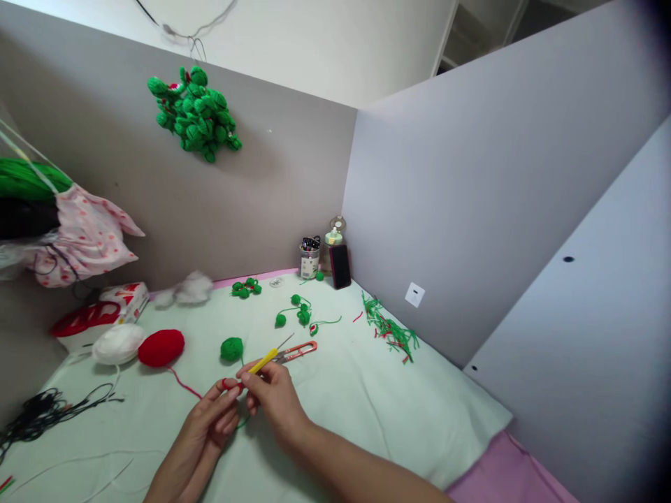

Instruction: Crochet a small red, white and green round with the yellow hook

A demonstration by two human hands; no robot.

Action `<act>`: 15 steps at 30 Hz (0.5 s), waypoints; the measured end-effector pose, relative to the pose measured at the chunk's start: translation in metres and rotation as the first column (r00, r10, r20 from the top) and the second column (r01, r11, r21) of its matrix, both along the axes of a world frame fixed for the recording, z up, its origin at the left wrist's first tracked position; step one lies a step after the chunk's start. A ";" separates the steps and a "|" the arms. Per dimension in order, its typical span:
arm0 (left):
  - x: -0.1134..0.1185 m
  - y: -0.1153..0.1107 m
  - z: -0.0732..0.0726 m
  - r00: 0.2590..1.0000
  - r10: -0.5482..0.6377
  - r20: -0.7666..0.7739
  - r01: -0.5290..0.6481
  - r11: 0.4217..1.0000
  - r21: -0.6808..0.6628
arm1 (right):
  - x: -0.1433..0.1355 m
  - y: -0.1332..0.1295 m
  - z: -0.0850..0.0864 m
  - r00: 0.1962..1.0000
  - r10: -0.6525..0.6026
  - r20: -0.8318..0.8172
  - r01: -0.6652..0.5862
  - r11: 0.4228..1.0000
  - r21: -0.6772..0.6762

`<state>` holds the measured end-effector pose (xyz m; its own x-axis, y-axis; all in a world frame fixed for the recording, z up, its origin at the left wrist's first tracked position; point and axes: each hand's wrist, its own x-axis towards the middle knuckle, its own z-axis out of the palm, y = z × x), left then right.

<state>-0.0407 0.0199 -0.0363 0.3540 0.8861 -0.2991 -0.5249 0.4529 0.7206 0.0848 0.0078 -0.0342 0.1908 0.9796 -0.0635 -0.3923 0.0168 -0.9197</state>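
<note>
My left hand (212, 419) is closed on a small red yarn piece (231, 384), with red yarn looped round a finger. A strand runs from the red yarn ball (161, 348) toward this hand. Beside it, my right hand (275, 398) pinches a crochet hook (263, 362) with a yellow handle, its metal end pointing up and right. The two hands are close together at the red piece. Orange-handled snips (301, 351) lie just behind my right hand. A green yarn ball (231, 348) sits behind my hands, its strand passing down by them.
Green crocheted pieces (302, 314) and yarn scraps (391, 328) lie farther back. A white yarn ball (119, 344) and black cords (45, 412) are at the left. A phone (340, 267) leans near a pen jar (309, 262). A green bundle (196, 115) hangs on the partition.
</note>
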 end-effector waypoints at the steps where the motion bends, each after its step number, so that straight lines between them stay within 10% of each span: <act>1: 0.000 0.000 0.001 1.000 0.006 -0.009 -0.006 1.000 -0.006 | 0.000 0.000 0.000 1.000 0.002 0.001 -0.002 1.000 0.000; 15: -0.001 0.001 -0.003 1.000 0.010 -0.008 -0.010 1.000 0.006 | 0.000 0.001 -0.001 1.000 0.009 0.018 -0.009 1.000 -0.005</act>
<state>-0.0415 0.0212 -0.0397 0.3425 0.8915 -0.2965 -0.5241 0.4432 0.7273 0.0845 0.0089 -0.0354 0.1832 0.9810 -0.0646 -0.3754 0.0091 -0.9268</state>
